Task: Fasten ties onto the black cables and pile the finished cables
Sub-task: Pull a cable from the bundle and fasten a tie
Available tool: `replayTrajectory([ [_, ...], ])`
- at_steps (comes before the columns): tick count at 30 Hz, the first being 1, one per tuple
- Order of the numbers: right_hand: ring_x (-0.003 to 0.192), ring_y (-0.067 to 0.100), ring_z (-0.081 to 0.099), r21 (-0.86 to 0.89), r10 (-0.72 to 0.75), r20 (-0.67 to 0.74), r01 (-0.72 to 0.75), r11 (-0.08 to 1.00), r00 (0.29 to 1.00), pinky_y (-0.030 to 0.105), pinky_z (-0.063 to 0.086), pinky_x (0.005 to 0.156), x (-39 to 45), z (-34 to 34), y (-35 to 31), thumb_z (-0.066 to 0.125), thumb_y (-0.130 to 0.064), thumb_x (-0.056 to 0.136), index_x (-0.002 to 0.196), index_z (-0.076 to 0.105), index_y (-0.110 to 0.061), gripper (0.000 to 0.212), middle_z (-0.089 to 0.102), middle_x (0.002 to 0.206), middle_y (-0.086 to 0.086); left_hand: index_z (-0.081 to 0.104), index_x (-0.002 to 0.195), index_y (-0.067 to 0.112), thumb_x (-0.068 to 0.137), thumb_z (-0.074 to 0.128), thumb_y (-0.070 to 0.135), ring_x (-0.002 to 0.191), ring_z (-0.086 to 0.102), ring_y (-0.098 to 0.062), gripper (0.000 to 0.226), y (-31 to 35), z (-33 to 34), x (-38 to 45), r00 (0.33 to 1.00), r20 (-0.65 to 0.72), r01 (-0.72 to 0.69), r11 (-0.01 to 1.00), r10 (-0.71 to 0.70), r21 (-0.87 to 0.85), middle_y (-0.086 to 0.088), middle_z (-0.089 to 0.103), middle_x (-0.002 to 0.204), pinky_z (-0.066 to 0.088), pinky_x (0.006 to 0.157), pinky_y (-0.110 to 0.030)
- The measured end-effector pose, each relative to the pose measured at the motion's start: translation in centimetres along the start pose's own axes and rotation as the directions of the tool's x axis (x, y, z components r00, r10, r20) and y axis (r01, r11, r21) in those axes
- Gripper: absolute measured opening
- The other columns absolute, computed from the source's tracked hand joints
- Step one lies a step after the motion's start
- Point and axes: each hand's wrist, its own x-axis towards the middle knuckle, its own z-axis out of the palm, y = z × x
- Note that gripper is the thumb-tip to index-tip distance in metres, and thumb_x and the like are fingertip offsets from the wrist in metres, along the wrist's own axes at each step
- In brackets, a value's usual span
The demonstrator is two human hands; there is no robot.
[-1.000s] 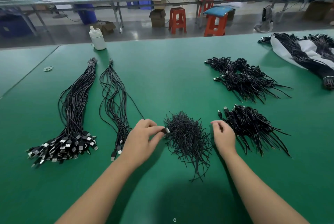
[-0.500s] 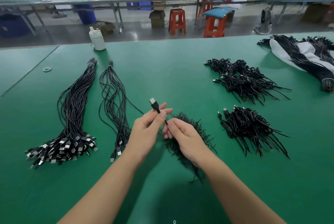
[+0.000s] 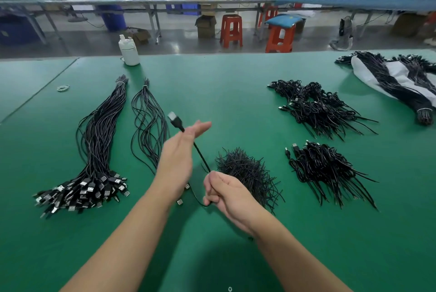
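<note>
Left hand [image 3: 175,162], fingers straight, carries a black cable [image 3: 199,153] above the green table [image 3: 236,103]; right hand [image 3: 226,194] closes its grip on the cable, beside the tie heap [image 3: 247,171].

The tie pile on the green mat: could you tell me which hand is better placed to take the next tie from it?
Probably the right hand. It lies right beside the tie pile, though it now grips the cable. The left hand is farther off, fingers straight against the cable near its plug.
</note>
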Motion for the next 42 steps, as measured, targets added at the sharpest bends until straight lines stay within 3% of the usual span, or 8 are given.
replayTrajectory([
  [4, 0.059, 0.014, 0.027, 0.368, 0.077, 0.041, -0.086, 0.926, 0.996, 0.03, 0.04, 0.068, 0.7, 0.9, 0.3, 0.049, -0.029, 0.098, 0.072, 0.05, -0.013, 0.031, 0.027, 0.062, -0.002, 0.073, 0.093, 0.006, 0.102, 0.036, 0.03, 0.107, 0.069, -0.035, 0.045, 0.7, -1.4, 0.8, 0.948, 0.278, 0.305, 0.693, -0.155, -0.654, -0.025, 0.07, 0.112, 0.061, 0.064, -0.035],
  [9, 0.054, 0.011, 0.033, 0.489, 0.099, 0.213, -0.193, 0.851, 0.972, 0.028, 0.042, 0.064, 0.9, 0.2, 0.0, 0.049, -0.027, 0.1, 0.094, 0.054, -0.009, 0.02, 0.034, 0.057, -0.007, 0.074, 0.096, 0.004, 0.095, 0.053, 0.033, 0.053, 0.07, -0.028, 0.036, 0.7, -4.9, -0.1, 0.709, 0.697, 0.489, 0.789, -0.11, -0.372, -0.027, 0.073, 0.096, 0.046, 0.037, -0.02],
  [13, 0.057, 0.012, 0.029, 0.449, 0.103, 0.22, -0.194, 0.872, 0.97, 0.026, 0.037, 0.061, 1.2, -0.5, -0.5, 0.056, -0.034, 0.094, 0.067, 0.048, -0.017, 0.033, 0.028, 0.06, -0.004, 0.067, 0.101, -0.007, 0.102, 0.048, 0.031, 0.079, 0.074, -0.039, 0.043, -0.1, -7.2, -0.9, 0.456, 0.819, 0.475, 0.874, -0.348, 0.106, -0.033, 0.07, 0.099, 0.06, 0.059, -0.035],
  [18, 0.057, 0.013, 0.024, 0.342, 0.107, 0.193, -0.169, 0.924, 0.975, 0.027, 0.024, 0.059, 1.5, 0.6, -0.2, 0.053, -0.032, 0.098, 0.07, 0.055, -0.017, 0.032, 0.027, 0.06, -0.005, 0.064, 0.101, -0.009, 0.107, 0.04, 0.021, 0.094, 0.07, -0.029, 0.039, -2.7, -6.3, -1.3, 0.702, 0.483, 0.253, 0.817, -0.523, 0.518, -0.018, 0.074, 0.1, 0.054, 0.095, -0.051],
  [24, 0.053, 0.01, 0.024, 0.277, 0.106, 0.177, -0.153, 0.949, 0.979, 0.023, 0.025, 0.054, 1.3, 3.4, 0.8, 0.045, -0.031, 0.103, 0.071, 0.048, -0.016, 0.035, 0.025, 0.056, -0.005, 0.052, 0.127, -0.008, 0.108, 0.03, 0.02, 0.112, 0.067, -0.032, 0.04, -3.9, -3.9, -0.4, 0.936, 0.165, 0.352, 0.82, -0.311, -0.452, -0.02, 0.069, 0.118, 0.055, 0.095, -0.038],
  [32, 0.055, 0.012, 0.024, 0.458, 0.174, 0.096, -0.199, 0.867, 0.98, 0.025, 0.029, 0.056, 1.8, 2.5, 1.6, 0.046, -0.03, 0.099, 0.065, 0.049, -0.018, 0.037, 0.024, 0.058, -0.004, 0.066, 0.098, -0.001, 0.1, 0.044, 0.022, 0.031, 0.038, -0.005, 0.032, -1.8, -6.3, 1.2, 0.943, 0.275, 0.32, 0.746, -0.189, -0.584, -0.004, 0.066, 0.063, 0.029, 0.035, -0.015],
  [39, 0.052, 0.011, 0.026, 0.452, 0.152, 0.048, -0.157, 0.878, 0.987, 0.025, 0.025, 0.055, 2.8, 1.2, -0.2, 0.05, -0.028, 0.096, 0.067, 0.055, -0.014, 0.033, 0.028, 0.056, -0.004, 0.065, 0.101, -0.005, 0.105, 0.041, 0.026, 0.052, 0.068, -0.025, 0.04, -1.4, -8.1, -0.2, 0.539, 0.738, 0.253, 0.913, -0.407, 0.319, -0.021, 0.074, 0.081, 0.046, 0.043, -0.024],
  [42, 0.051, 0.01, 0.026, 0.303, 0.127, 0.06, -0.139, 0.943, 0.99, 0.022, 0.026, 0.051, 2.7, 1.7, -0.5, 0.045, -0.024, 0.102, 0.071, 0.052, -0.013, 0.033, 0.03, 0.056, -0.004, 0.061, 0.102, -0.009, 0.108, 0.035, 0.018, 0.078, 0.074, -0.032, 0.038, -3.0, -6.5, -0.6, 0.652, 0.536, 0.281, 0.828, -0.536, 0.486, -0.015, 0.076, 0.087, 0.06, 0.064, -0.034],
])
